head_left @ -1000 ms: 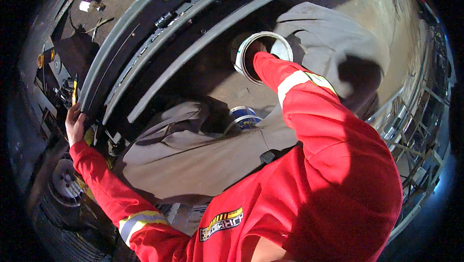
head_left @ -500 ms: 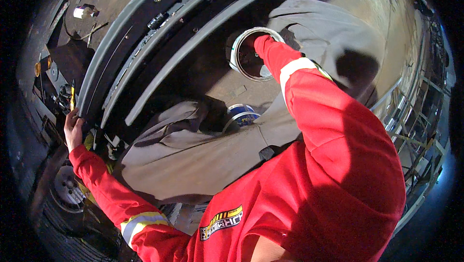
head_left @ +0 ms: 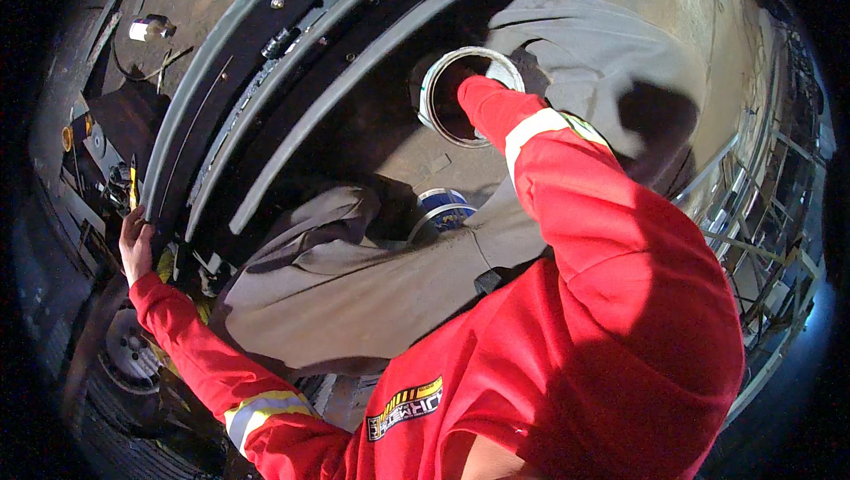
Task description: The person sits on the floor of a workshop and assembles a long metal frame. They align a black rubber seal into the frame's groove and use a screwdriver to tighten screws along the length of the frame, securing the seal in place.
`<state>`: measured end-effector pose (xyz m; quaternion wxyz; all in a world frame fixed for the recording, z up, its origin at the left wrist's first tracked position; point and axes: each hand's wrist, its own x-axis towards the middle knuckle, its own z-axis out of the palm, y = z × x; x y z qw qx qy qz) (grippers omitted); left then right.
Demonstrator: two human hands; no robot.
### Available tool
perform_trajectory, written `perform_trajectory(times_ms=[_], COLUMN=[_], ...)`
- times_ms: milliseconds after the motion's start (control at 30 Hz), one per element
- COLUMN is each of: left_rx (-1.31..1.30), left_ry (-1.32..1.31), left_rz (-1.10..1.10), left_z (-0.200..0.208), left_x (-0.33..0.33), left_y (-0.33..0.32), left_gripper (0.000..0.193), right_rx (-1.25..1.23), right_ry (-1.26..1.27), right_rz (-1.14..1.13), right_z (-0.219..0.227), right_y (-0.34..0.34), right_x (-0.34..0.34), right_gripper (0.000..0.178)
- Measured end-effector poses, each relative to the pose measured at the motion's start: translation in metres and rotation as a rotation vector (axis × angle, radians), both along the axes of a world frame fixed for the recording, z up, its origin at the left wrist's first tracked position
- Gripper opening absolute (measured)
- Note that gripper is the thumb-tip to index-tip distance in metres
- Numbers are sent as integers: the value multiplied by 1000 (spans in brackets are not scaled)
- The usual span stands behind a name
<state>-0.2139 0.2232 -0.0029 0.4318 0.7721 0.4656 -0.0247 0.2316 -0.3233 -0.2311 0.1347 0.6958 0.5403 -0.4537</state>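
Observation:
My right arm reaches in its red sleeve (head_left: pixel 500 108) into an open white bucket (head_left: pixel 428 99). The right hand itself is hidden in the bucket's dark inside, so its fingers do not show. Far to the left, my left hand (head_left: pixel 135 245) is raised with its fingers bent together, at the lower end of a long dark metal beam (head_left: pixel 168 139) with grey edges. A slim yellow and black thing (head_left: pixel 134 183) stands up at its fingertips; whether the hand holds it or only lies in front of it, I cannot tell.
A blue and white bucket (head_left: pixel 445 212) stands on the floor between my grey-trousered legs (head_left: pixel 593 46). A small bottle (head_left: pixel 150 28) lies beyond the beam. At the lower left is a wheel (head_left: pixel 133 347); metal framing (head_left: pixel 770 241) runs along the right.
My right forearm has shifted slightly left and down at the bucket. The left hand stays at the beam's end; the whole view has moved a little.

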Motion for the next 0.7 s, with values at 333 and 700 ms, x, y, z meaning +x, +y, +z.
perform_trajectory(times_ms=[333, 700], left_rx=[-4, 27], left_ry=[42, 37], left_rz=[11, -19], left_z=[7, 6], left_x=[7, 7], left_y=[-8, -9], left_gripper=[44, 43], right_rx=[17, -18], right_ry=[20, 6], right_rz=[11, 12], right_z=[-6, 6], right_y=[15, 1], right_x=[-9, 1], right_gripper=[34, 34])
